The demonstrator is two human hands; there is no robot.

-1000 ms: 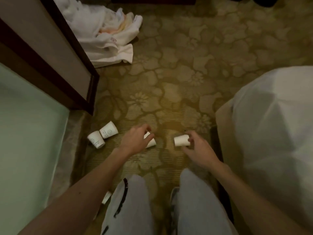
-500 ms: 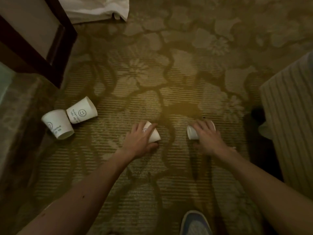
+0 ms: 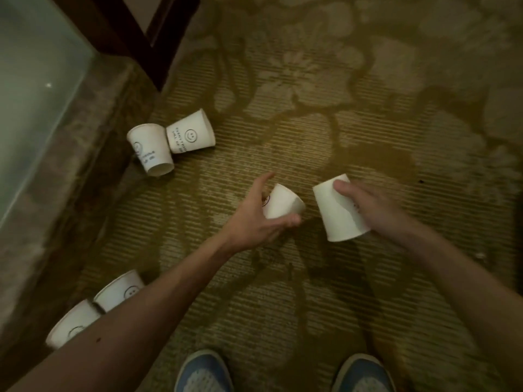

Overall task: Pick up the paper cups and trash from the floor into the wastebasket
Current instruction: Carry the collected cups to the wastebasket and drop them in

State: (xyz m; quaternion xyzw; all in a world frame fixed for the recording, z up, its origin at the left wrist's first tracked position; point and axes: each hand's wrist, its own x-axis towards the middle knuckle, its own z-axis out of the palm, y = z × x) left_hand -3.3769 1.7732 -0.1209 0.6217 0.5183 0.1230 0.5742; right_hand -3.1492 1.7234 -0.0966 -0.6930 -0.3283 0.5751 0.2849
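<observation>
Floral carpet (image 3: 311,278), dim. Left hand (image 3: 254,222) grips left cup (image 3: 283,202), right hand (image 3: 370,207) grips right cup (image 3: 336,213) (mouth toward the person). Far pair (image 3: 152,148) lies touching by glass panel (image 3: 36,80); near pair (image 3: 119,290) partly hidden by left forearm (image 3: 147,309).

Bare olive patterned carpet (image 3: 396,123) is stretching open ahead and right of the right hand (image 3: 370,210). Left of the left hand (image 3: 249,224), two fallen white paper cups (image 3: 152,148) are lying beside a mottled stone ledge (image 3: 85,171), crowding that side.
</observation>
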